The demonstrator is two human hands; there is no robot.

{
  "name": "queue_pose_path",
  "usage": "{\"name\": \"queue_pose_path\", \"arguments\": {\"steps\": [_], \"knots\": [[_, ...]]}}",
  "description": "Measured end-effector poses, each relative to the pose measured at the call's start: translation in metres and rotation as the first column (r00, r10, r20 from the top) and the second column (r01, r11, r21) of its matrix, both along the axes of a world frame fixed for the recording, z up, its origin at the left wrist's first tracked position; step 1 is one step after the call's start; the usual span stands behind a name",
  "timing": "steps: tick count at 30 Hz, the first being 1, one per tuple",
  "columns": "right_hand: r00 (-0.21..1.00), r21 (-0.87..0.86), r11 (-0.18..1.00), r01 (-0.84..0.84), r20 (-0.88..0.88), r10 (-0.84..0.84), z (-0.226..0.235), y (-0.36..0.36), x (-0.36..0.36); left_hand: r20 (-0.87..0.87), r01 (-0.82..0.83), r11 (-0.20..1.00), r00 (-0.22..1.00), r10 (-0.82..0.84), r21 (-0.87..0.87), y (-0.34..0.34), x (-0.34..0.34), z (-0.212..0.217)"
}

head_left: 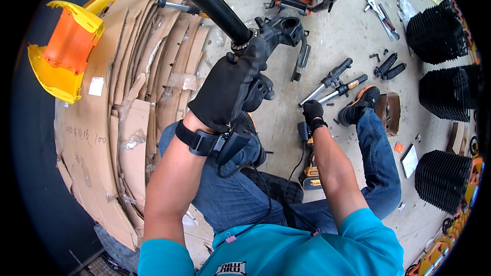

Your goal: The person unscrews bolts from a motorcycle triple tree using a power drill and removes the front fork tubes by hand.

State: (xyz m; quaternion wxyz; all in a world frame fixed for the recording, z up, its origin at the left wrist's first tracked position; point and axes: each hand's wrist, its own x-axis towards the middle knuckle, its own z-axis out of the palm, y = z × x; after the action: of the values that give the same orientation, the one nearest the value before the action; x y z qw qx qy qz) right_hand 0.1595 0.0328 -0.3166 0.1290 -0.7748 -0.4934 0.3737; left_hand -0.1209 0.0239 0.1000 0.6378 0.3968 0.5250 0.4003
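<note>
As a black fork clamp (280, 31) with a long black tube (215, 6) is gripped in the fingers of the gloved left hand (222, 87) above the floor (337, 36), the gloved right hand (312, 110) is seen beside two fork legs (335, 73), fingers curled; whether anything is held there cannot be told.

Flattened cardboard (92, 145), left; yellow-orange plastic shell (69, 46), upper left; black ribbed stacks (443, 181) along right.

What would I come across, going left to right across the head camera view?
Yellow-and-orange plastic part, gloved left hand, gloved right hand, black shoe with orange trim, open cardboard box, nearest black ribbed stack.
</note>
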Motion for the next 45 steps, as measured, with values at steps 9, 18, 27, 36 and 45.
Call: {"name": "queue_pose_path", "arguments": {"steps": [9, 18, 27, 36, 45], "knots": [[0.575, -0.156, 0.964, 0.215, -0.777, -0.254, 0.104, -0.008, -0.022, 0.017, 0.072, 0.996, 0.997, -0.071, -0.058, -0.002, 0.000, 0.002], [0.571, -0.021, 0.994, 0.110, -0.817, -0.080, 0.198, -0.028, -0.036, 0.025, 0.042, 0.996, 0.999, -0.041, -0.082, -0.001, 0.003, -0.011], [0.599, -0.064, 0.993, 0.099, -0.793, -0.111, 0.172, -0.071, -0.007, 0.063, -0.091, 0.995, 0.994, 0.094, -0.045, -0.008, -0.019, -0.015], [0.818, 0.485, 0.733, -0.477, -0.059, 0.572, 0.065, -0.072, 0.090, 0.057, -0.180, 0.966, 0.983, 0.172, 0.187, 0.013, -0.045, 0.027], [0.644, 0.331, 0.554, -0.764, 0.458, 0.613, 0.019, -0.100, 0.112, -0.654, 0.347, 0.706, 0.725, 0.216, 0.617, -0.029, -0.149, 0.061]]}}
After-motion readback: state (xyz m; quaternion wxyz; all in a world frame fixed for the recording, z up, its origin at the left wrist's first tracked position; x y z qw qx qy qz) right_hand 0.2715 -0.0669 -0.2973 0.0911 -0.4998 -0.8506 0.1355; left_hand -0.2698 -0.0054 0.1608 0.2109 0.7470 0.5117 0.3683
